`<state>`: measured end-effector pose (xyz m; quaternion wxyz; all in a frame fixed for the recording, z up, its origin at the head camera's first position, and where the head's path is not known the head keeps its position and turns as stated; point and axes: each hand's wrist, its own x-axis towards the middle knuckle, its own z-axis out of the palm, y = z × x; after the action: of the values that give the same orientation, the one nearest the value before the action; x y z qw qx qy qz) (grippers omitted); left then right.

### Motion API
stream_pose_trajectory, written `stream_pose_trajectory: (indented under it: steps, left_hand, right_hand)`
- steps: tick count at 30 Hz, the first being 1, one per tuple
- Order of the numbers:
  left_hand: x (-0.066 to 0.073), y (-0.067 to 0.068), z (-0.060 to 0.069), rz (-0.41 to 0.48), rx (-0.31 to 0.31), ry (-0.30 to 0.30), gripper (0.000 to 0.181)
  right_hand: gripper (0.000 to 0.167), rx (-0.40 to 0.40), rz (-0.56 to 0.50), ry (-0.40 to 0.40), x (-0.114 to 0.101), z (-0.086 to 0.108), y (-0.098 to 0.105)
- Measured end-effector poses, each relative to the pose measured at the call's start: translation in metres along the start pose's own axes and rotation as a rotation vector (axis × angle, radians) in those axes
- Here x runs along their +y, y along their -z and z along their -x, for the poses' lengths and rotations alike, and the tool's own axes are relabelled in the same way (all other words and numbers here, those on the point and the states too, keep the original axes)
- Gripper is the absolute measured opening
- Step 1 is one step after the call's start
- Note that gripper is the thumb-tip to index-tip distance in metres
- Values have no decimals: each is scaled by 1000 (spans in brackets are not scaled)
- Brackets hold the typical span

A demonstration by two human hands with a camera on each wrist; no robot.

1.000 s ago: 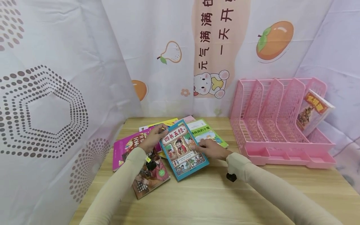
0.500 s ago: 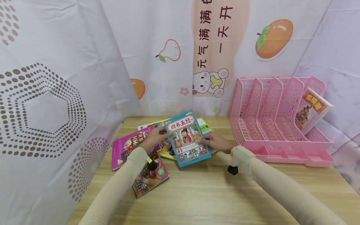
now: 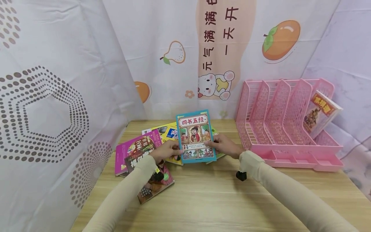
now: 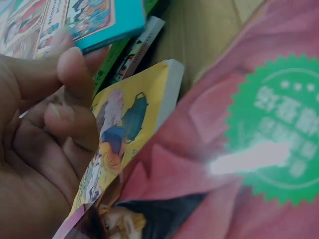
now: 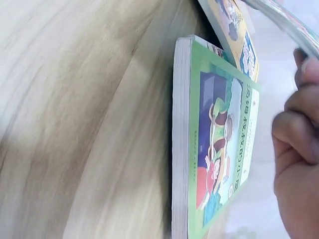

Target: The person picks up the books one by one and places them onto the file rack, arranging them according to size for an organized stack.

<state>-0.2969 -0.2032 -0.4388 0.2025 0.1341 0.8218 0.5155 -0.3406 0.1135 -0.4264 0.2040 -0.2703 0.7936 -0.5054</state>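
Observation:
A blue-bordered comic-style book [image 3: 195, 137] is held nearly upright above the other books, cover facing the head view. My left hand [image 3: 166, 150] pinches its lower left edge, and in the left wrist view the left hand [image 4: 45, 124] has its thumb on the cover's corner. At the right edge, my right hand [image 3: 227, 145] grips the book, thumb on the front. The right wrist view catches the right hand [image 5: 301, 134] with curled fingers at the book's edge [image 5: 286, 22].
A purple book [image 3: 124, 154], a brown-red book [image 3: 150, 190] and a yellow book [image 3: 171, 130] overlap at left. The green book [image 5: 217, 134] lies behind the held one. At right stands a pink rack [image 3: 290, 149] with one book [image 3: 320, 112] leaning in its rightmost part.
The blue-bordered book has been raised away from me and turned from a slant to nearly upright. My left hand has shifted from its upper left side down to its lower left edge.

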Motion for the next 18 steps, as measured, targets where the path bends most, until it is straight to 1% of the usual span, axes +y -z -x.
stream_pose_trajectory:
  steps: [1,3,5,7,10,13,16,18]
  left_hand:
    - [-1,1,-1,16,9,-9,22]
    - [-2,2,-2,37,21,-20,23]
    - [-2,2,-2,32,25,-23,24]
    - [-1,0,-2,25,30,-19,24]
    - [0,-4,-4,20,54,-11,25]
    - [-1,-7,-7,0,83,-1,24]
    - [-3,-9,-11,-34,91,-7,22]
    - [-4,-11,-13,-54,87,-23,19]
  right_hand:
    - [44,-25,-11,-7,0,1,0]
    - [52,-89,5,-12,0,3,1]
    - [54,-148,8,-24,-2,5,2]
    - [55,-173,23,-20,-3,7,2]
    - [52,-134,51,-4,-4,7,5]
    - [46,-68,61,7,-5,8,8]
    - [41,-7,46,5,-6,10,11]
    - [41,31,43,-5,-8,13,12]
